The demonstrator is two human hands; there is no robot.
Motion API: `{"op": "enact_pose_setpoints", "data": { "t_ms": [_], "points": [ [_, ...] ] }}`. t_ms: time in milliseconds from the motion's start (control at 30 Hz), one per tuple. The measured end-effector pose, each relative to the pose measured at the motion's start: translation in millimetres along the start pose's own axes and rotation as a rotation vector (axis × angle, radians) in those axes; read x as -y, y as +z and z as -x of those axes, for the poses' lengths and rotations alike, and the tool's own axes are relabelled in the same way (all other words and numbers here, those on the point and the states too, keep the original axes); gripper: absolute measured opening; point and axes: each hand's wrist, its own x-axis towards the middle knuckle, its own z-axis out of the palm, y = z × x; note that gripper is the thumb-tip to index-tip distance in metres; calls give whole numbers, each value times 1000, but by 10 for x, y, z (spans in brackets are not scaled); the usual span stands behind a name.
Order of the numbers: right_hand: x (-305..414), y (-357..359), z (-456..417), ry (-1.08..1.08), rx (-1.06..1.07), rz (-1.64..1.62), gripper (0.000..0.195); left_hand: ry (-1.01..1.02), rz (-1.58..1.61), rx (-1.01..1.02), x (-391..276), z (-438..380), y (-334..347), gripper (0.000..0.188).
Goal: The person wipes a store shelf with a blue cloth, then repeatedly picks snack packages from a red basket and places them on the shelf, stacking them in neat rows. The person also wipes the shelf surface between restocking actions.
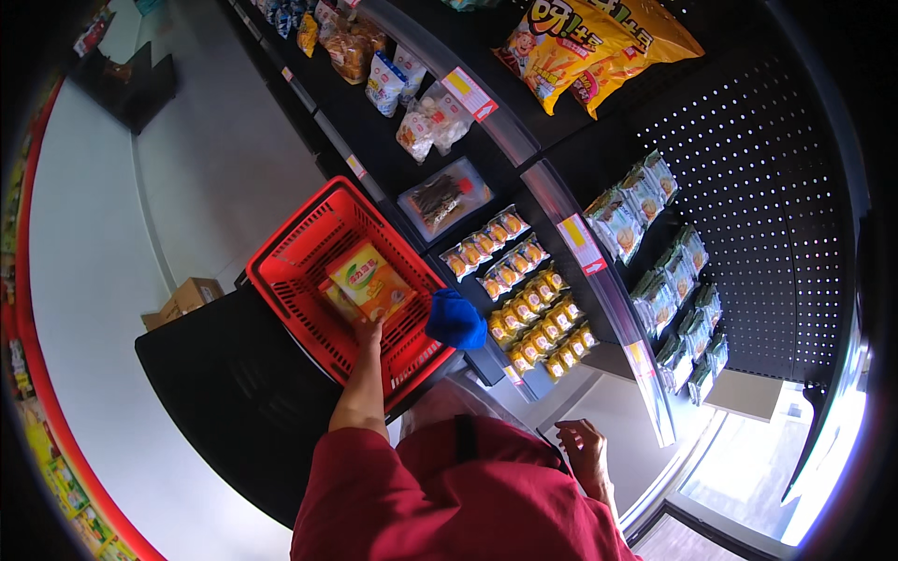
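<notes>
My left hand point(369, 332) reaches into a red plastic shopping basket point(295, 235). It grips the near edge of a yellow and orange box point(372, 277) that bears writing, and some of its fingers are hidden beneath. A second, similar box point(339, 301) lies partly under the first. Over the basket's right rim hangs a blue cloth point(456, 320). My right hand point(586, 449) is low at my right side, apart from the shelf, with loosely curled fingers and nothing visible in it.
Black store shelves hold small wrapped cakes point(537, 319), a flat clear pack point(445, 198), white pouches point(652, 203) and yellow snack bags point(582, 49). Clear price rails point(582, 245) edge the shelves. A black surface point(231, 379) adjoins the basket; a cardboard box point(189, 301) is behind it.
</notes>
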Motion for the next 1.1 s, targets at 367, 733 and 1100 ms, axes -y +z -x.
{"op": "enact_pose_setpoints", "data": {
  "t_ms": [367,733,1100],
  "points": [
    [76,73,3,0,8,9,16,-470,243,-21,-690,147,-55,20],
    [41,82,-106,-85,42,-28,17,-329,456,190,-1403,722,-723,17],
    [214,7,-321,-391,16,-78,47,-179,453,715,-2281,2287,-994,56]
  ]
}}
